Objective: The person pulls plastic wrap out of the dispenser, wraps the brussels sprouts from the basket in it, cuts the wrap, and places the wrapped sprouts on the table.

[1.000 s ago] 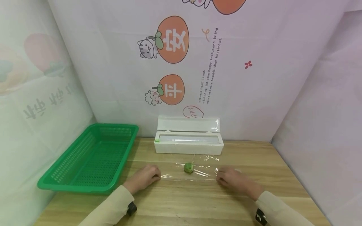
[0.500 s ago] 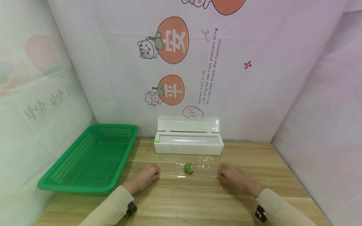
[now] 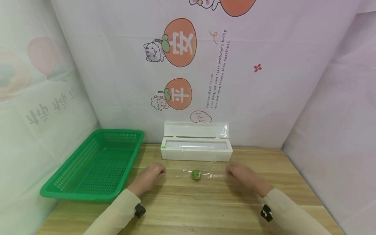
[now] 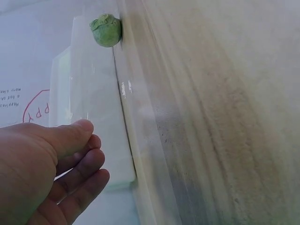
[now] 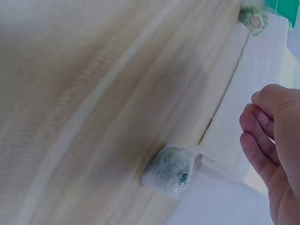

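Note:
A small round green vegetable (image 3: 196,174), like a Brussels sprout, lies on a sheet of cling film (image 3: 215,175) in the head view. My left hand (image 3: 149,178) pinches the film's near left corner between thumb and forefinger. On the other side, my right hand (image 3: 246,179) pinches the near right corner. The film stretches between both hands, its near edge raised off the wood. In the right wrist view the vegetable (image 5: 254,19) shows a pale cut stem. A film-wrapped green lump (image 5: 169,171) rests on the table beyond my right hand, hidden behind it in the head view.
A white cling film dispenser (image 3: 196,154) stands at the back of the wooden table (image 3: 188,209), its clear lid raised. To the left sits a green plastic basket (image 3: 102,169). Printed white cloth (image 3: 117,81) walls the table at the back and both sides.
Both hands have moved up and away from me, carrying the film's near edge toward the vegetable. The vegetable, dispenser and basket have stayed in place.

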Demonstrator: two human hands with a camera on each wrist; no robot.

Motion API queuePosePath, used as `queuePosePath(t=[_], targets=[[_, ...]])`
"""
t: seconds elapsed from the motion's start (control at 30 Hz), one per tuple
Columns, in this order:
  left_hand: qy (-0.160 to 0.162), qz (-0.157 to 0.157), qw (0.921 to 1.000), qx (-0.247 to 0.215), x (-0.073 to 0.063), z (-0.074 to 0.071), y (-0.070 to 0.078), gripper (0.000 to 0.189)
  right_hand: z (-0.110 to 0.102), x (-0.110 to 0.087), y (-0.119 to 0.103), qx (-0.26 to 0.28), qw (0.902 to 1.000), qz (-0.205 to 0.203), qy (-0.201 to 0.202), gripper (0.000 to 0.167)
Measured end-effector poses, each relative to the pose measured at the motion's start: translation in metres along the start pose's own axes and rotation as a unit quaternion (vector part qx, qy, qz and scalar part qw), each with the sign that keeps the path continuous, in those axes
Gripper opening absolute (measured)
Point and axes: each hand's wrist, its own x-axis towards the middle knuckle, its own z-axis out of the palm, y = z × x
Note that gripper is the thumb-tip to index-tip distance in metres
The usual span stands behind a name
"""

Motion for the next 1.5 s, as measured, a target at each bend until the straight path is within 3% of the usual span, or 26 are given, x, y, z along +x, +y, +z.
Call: queuePosePath(t=[0.43,0.83,1.23,1.4,1.5], targets=[[0.005,-0.058,0.9979,-0.027,0.021,0.010,-0.010,0.010,0.001,0.013,0.007,0.031,0.9987,0.039,-0.010,0.017],[0.007,-0.082,0.9962,-0.030,0.034,0.021,-0.017,0.013,0.009,0.021,0.016,0.036,0.9976,0.058,-0.015,0.019],[0.005,-0.074,0.9968,-0.029,0.035,0.023,-0.018,0.010,0.013,0.026,0.015,0.036,0.9966,0.070,-0.023,0.017],[-0.003,-0.093,0.9951,-0.034,0.035,0.018,-0.016,0.009,0.013,0.026,0.016,0.054,0.9945,0.088,-0.022,0.020],[0.009,-0.100,0.9945,-0.029,0.034,0.013,-0.014,0.010,0.012,0.025,0.018,0.063,0.9914,0.109,-0.035,0.021]])
